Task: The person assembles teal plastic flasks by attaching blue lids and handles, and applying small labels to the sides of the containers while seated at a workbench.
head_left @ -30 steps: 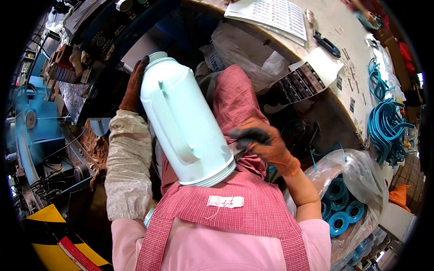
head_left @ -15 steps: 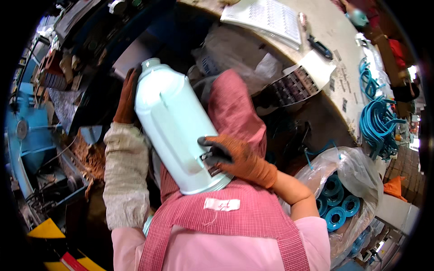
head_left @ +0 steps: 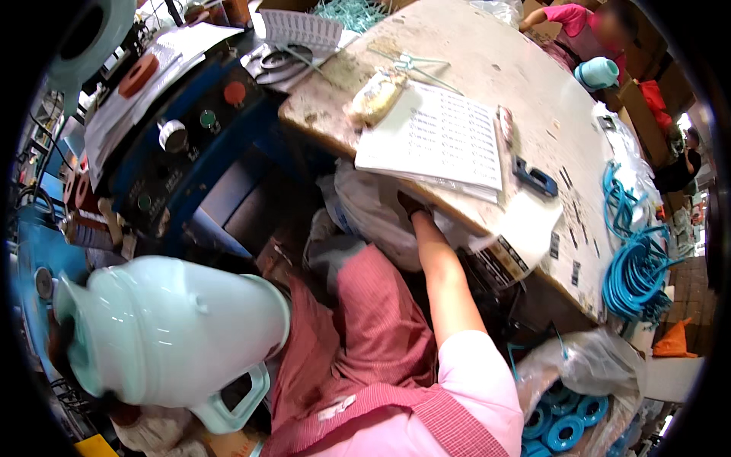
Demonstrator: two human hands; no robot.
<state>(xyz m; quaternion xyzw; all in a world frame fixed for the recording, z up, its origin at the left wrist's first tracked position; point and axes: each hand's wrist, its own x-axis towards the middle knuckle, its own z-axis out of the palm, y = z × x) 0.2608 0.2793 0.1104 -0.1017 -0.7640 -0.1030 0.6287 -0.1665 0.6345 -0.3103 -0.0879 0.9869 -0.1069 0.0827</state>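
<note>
A large mint-green plastic jug (head_left: 175,327) with a loop handle (head_left: 240,404) lies tilted at the lower left. My left hand (head_left: 65,354), in a dark glove, grips its spouted end; most of that hand is behind the jug. Stretched forward past my knee, my right arm reaches to the table's near edge. There my right hand (head_left: 413,204), gloved, is partly hidden beside a crumpled whitish plastic bag (head_left: 373,209), and its fingers do not show. Close by, a sheet of dark labels (head_left: 499,259) hangs over the edge.
On the table (head_left: 320,99) lie a stack of printed sheets (head_left: 434,137), a dark blue hand tool (head_left: 535,177) and small label strips. A machine panel (head_left: 183,145) with knobs stands left. Blue curved strips (head_left: 636,278) and a bag of blue rings (head_left: 565,433) are right. Another person (head_left: 586,30) sits beyond.
The jug has moved from my lap to the lower left and been turned. My right hand has left its side and reached forward to the table edge. The view has shifted.
</note>
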